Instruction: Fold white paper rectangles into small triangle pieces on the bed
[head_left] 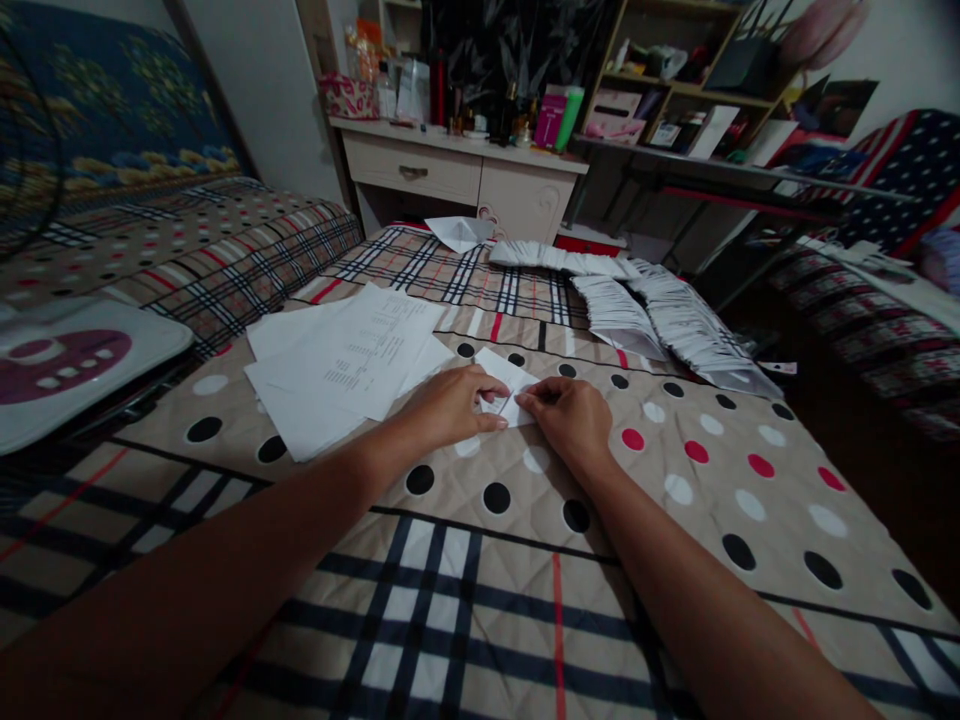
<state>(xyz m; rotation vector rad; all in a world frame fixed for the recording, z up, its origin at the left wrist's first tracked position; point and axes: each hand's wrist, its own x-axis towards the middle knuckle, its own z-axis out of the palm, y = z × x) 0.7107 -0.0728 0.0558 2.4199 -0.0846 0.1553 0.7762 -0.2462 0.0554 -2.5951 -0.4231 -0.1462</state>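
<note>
A small folded white paper (510, 375) lies on the bedspread in front of me, with some print on its inner side. My left hand (454, 405) has its thumb and fingers on the paper's left edge, curved around it with a gap between them. My right hand (574, 415) pinches the paper's right side between thumb and fingers. Left of my hands is a loose pile of white sheets (352, 350), the top one printed with lines of text.
Long rows of folded papers (690, 325) stand packed together at the right and back of the bed. A folded sheet (459, 232) lies at the far edge. A white and pink appliance (90, 350) sits on the left. Behind stands a cluttered dresser (412, 170).
</note>
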